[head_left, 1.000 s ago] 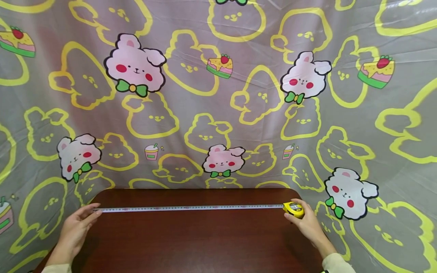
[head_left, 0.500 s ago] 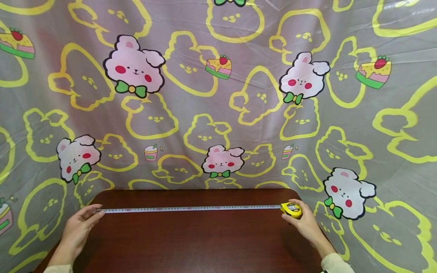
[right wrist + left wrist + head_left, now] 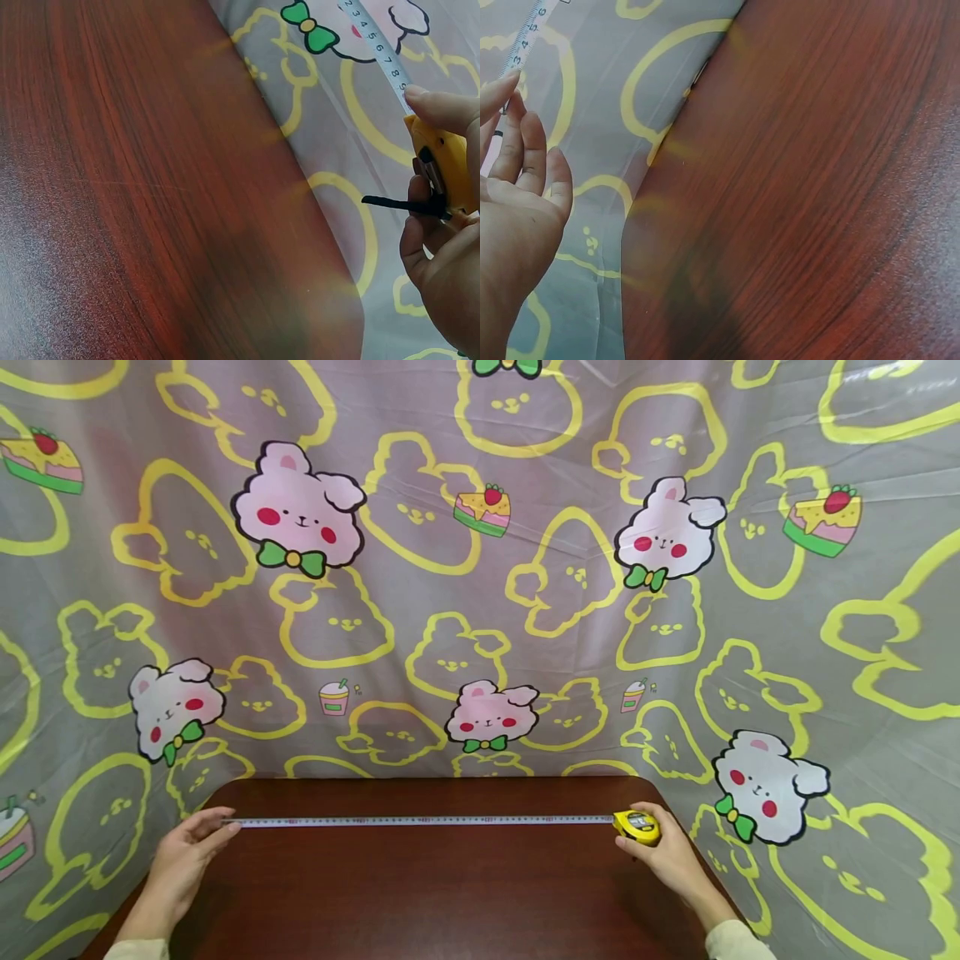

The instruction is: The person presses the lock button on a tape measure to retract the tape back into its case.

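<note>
A yellow tape measure [image 3: 637, 828] is in my right hand [image 3: 670, 860], its case gripped between thumb and fingers. From the case a white tape blade [image 3: 420, 822] runs straight across to the left, printed with black and red numbers. My left hand [image 3: 183, 864] pinches the blade's free end between thumb and fingers. In the left wrist view, the fingertips sit just below the low numbers on the blade [image 3: 526, 41]. In the right wrist view, my thumb lies at the blade where it leaves the case [image 3: 446, 161], and a black strap [image 3: 397, 202] hangs from the case.
Below the stretched blade is a dark red-brown wooden table [image 3: 420, 893] with rounded far corners. A grey curtain [image 3: 420, 593] printed with rabbits, cakes and yellow outlines hangs behind the table and along both sides.
My left hand has moved a little to the right, and my right hand with the tape measure slightly to the left. The exposed blade is a bit shorter.
</note>
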`<move>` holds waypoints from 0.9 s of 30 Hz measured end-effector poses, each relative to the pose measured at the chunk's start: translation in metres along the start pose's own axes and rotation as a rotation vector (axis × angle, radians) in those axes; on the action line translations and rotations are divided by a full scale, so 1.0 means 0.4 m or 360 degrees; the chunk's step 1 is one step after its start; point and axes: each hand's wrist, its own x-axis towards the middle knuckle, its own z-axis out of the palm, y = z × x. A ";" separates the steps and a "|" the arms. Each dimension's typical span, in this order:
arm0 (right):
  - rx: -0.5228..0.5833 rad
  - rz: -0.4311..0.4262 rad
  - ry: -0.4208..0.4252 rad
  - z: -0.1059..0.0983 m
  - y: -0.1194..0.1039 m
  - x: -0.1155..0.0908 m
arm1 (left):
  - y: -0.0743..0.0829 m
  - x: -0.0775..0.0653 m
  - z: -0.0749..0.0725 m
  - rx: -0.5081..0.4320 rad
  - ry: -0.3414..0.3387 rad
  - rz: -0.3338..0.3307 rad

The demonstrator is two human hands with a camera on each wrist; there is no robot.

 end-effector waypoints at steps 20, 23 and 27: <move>-0.0043 -0.0164 0.0008 0.021 -0.020 -0.006 | -0.002 -0.009 0.037 0.0216 -0.0065 0.0051; -0.0074 -0.0197 0.0023 0.027 -0.020 -0.005 | -0.003 -0.009 0.047 0.0270 -0.0070 0.0100; -0.0066 -0.0215 0.0010 0.034 -0.021 -0.005 | -0.004 -0.009 0.055 0.0335 -0.0078 0.0097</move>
